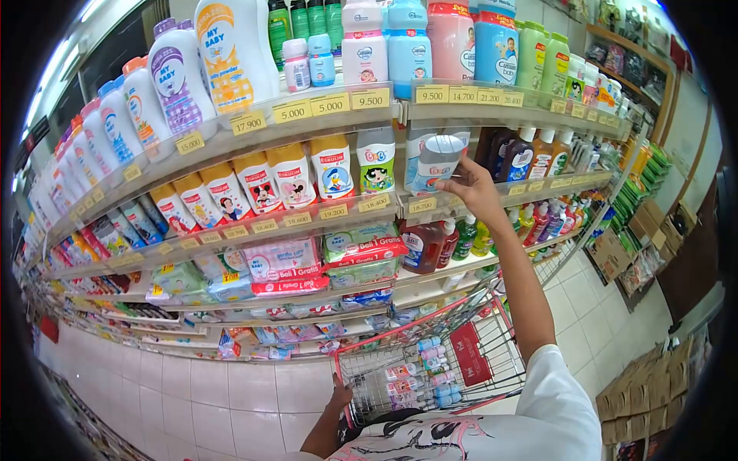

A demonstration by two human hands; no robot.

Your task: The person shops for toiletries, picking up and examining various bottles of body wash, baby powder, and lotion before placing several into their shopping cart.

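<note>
My right hand (470, 187) reaches up to the second shelf, fingers closed around a grey-and-white B&B bottle (437, 170). The bottle is tilted, with its pale oval end toward me. Just left of it stands a grey B&B bottle (377, 163) with a green cartoon label. Low down, my left hand (340, 394) is wrapped around the red-edged rim of a shopping cart (470, 353). Several small bottles and packs (401, 384) lie inside the cart, in white, pink and blue.
Large baby powder bottles (224, 54) line the top shelf above yellow price tags (373, 98). Yellow-capped Eskulin bottles (333, 169) fill the shelf to the left. Below are wipes packs (284, 263) and dark liquid bottles (423, 247). Cardboard boxes (615, 250) stand on the right.
</note>
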